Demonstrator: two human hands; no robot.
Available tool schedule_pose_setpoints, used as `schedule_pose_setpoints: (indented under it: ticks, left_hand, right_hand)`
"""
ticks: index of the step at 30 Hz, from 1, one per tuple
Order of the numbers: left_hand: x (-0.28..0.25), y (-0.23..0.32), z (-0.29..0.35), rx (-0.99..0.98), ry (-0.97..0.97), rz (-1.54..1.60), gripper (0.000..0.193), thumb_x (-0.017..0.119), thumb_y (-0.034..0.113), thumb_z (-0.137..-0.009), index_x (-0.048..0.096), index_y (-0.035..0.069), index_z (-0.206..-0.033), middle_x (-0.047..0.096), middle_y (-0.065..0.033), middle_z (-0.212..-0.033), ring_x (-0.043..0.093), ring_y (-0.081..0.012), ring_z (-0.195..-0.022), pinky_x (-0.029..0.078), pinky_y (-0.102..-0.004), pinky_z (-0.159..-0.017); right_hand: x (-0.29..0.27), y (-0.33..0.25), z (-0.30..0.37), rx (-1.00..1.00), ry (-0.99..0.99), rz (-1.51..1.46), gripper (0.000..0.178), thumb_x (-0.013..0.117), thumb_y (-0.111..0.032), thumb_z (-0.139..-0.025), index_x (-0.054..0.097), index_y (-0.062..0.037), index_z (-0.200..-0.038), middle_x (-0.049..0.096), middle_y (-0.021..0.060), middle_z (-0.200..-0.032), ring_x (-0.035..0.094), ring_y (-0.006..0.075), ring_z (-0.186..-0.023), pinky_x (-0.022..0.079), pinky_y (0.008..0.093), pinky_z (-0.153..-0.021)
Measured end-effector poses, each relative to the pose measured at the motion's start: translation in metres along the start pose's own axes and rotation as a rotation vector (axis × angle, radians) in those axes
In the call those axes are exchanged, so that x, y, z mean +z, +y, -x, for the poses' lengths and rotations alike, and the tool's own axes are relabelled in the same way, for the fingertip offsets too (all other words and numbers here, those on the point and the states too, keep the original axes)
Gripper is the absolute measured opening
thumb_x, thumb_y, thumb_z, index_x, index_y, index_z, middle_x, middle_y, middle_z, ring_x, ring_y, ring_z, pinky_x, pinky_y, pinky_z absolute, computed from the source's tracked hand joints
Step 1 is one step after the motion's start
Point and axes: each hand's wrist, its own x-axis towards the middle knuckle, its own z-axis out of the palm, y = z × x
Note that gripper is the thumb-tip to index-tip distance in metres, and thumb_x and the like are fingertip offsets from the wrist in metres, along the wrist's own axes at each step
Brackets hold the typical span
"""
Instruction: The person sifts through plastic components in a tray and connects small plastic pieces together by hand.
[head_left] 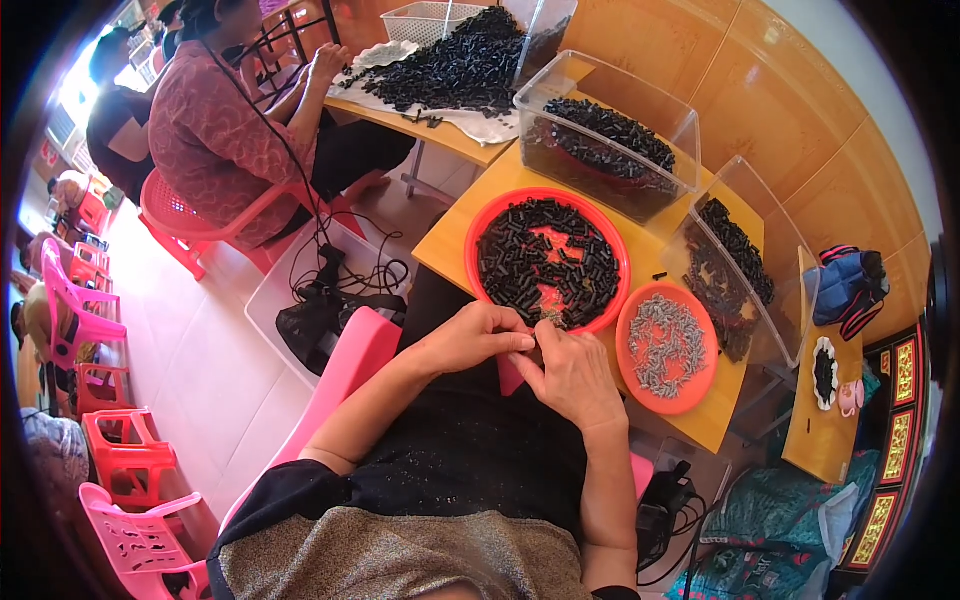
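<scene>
My left hand (478, 338) and my right hand (574, 372) meet at the near rim of a round red basin (473, 232). Fingers of both are pinched close together; whatever sits between them is too small and hidden to name. Inside the basin lie many short black tube-like pieces (520, 250), with red bottom showing through in patches. Right of it, an orange-red oval plate (640, 386) bears a spread of small grey pieces (668, 345), like pins or screws. One loose black piece (659, 276) rests on the wooden table between them.
Clear plastic bins (610, 175) of black pieces stand behind and right on the yellow table (450, 235). A farther table holds a heap of black pieces (460, 70), with a seated person (225, 130) beside it. Left are a white tub (270, 315) with cables and several plastic chairs (130, 450).
</scene>
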Motion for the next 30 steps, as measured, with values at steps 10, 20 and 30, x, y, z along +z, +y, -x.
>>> schedule_pose_setpoints:
  ticks: [10,20,30]
  left_hand:
    - [-0.009,0.016,0.003,-0.047,-0.142,0.215,0.022,0.074,0.021,-0.108,0.078,0.0,-0.111,0.074,0.0029,-0.099,0.066,-0.0054,-0.095,0.053,-0.0252,-0.088]
    - [0.015,0.03,0.006,0.142,0.147,-0.27,0.047,0.064,0.046,-0.111,0.064,0.003,-0.131,0.077,-0.0166,-0.097,0.078,-0.0266,-0.092,0.06,-0.0397,-0.08]
    - [0.037,0.029,0.008,0.059,0.144,-0.128,0.041,0.073,0.038,-0.104,0.073,-0.002,-0.11,0.072,-0.0044,-0.092,0.064,-0.0086,-0.089,0.054,-0.0295,-0.08]
  right_hand:
    - [0.008,0.005,0.001,-0.039,0.054,-0.055,0.036,0.078,-0.033,-0.099,0.054,-0.0069,-0.097,0.067,0.0164,-0.068,0.069,0.0428,-0.064,0.053,0.0548,-0.056]
    - [0.025,-0.003,0.0,-0.047,0.208,-0.153,0.036,0.08,-0.034,-0.097,0.057,-0.0057,-0.097,0.066,0.015,-0.068,0.072,0.0403,-0.067,0.055,0.0508,-0.056]
    - [0.058,0.003,0.005,-0.128,0.319,-0.119,0.035,0.082,-0.032,-0.094,0.059,-0.0065,-0.093,0.065,0.0106,-0.07,0.073,0.0344,-0.064,0.056,0.0463,-0.051]
